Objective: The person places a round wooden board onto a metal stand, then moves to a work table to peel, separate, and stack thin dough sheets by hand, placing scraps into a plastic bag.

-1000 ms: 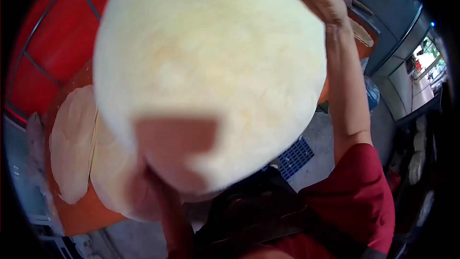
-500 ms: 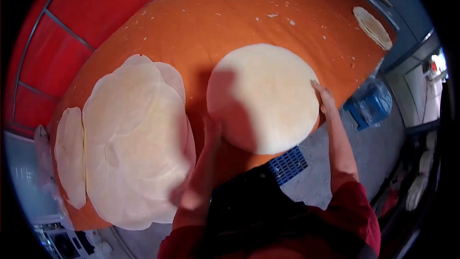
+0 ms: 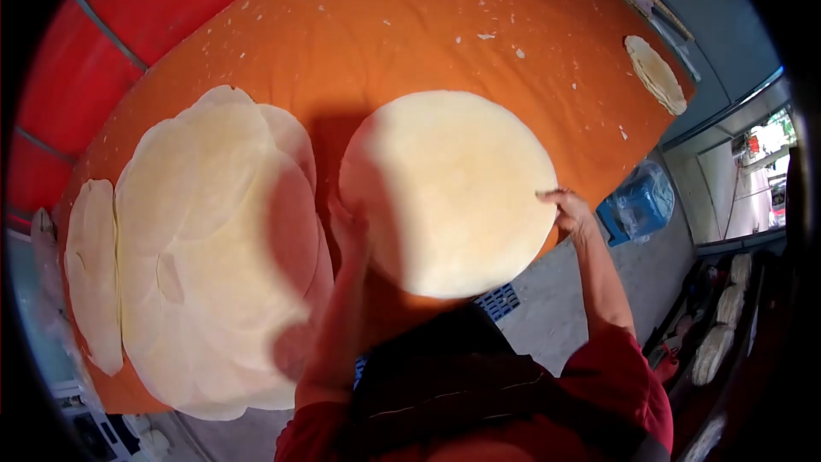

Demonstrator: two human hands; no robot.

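A large, pale round flatbread (image 3: 466,192) lies flat in front of me on the orange cloth-covered table (image 3: 410,34). Whether it is one sheet or a stack, I cannot tell. My right hand (image 3: 571,210) pinches its right edge, with a finger over the top. At its left edge, in shadow, my left hand (image 3: 349,227) holds the rim, its fingers partly hidden. Just left of that hand spreads a wide pile of overlapping thin flatbreads (image 3: 205,265). Beyond it, a narrow folded-looking flatbread piece (image 3: 94,274) rests against the pile's left side.
A small stack of flatbreads (image 3: 656,75) sits at the table's far right corner. White crumbs are scattered over the cloth. On the floor to the right stands a blue plastic-wrapped container (image 3: 641,201). A blue grid crate (image 3: 498,301) shows below the near edge.
The view has shifted, so most things appear farther left. My right hand sits a little nearer to me along the round flatbread's edge. Both hands stay on it.
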